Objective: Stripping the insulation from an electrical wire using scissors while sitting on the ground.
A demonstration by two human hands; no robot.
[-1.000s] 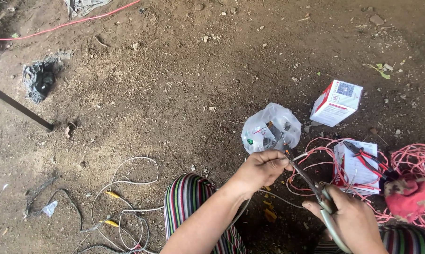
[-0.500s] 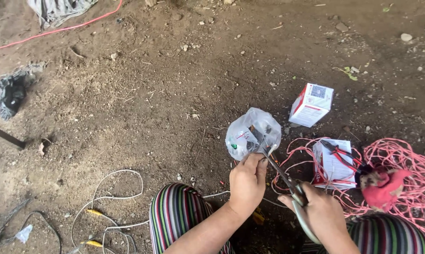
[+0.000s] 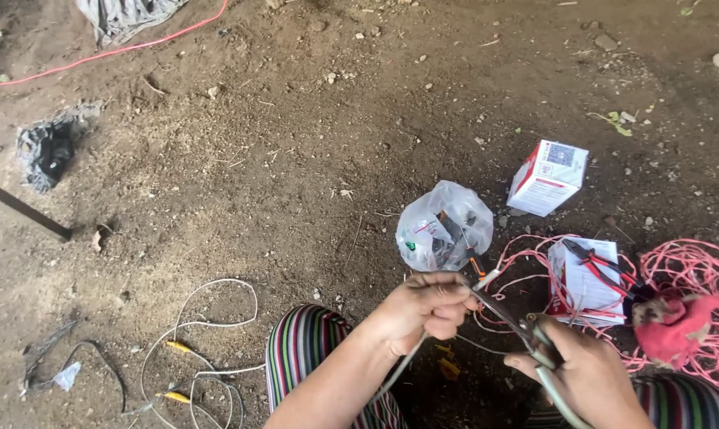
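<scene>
Head view, looking down at bare dirt ground.

Left hand [image 3: 423, 310] curled tight, fingers closed around a pale grey cable [image 3: 403, 367]; cable runs down from the fist toward the striped trouser leg [image 3: 312, 349]. Cable end pinched at the fingertips, just by the tool's tip.

Right hand [image 3: 586, 377] wrapped around the pale handles of scissors [image 3: 506, 314]; fingers closed on the grips. Blades slim, nearly together, tips meeting the cable end beside the left fingertips. Exact blade gap too small to tell.

Step in hand, by the look of it: trimming or stripping the cable end. To do it well: keep the cable short and taut out of the fist so the end does not flex; bite lightly, only through the outer sheath, then rotate rather than squeeze harder; keep left fingertips behind the blades, not across them.

Around: clear plastic bag [image 3: 445, 226] of small parts just beyond the hands. White and red carton [image 3: 548, 176] further right. Red-handled pliers [image 3: 606, 266] lying on a white packet [image 3: 582, 282], amid a tangle of pink wire [image 3: 693, 270]. Red cloth [image 3: 677, 326] at right. White wire with yellow clips [image 3: 192, 349] lower left, well apart. Black scrap [image 3: 48, 147] far left.
</scene>
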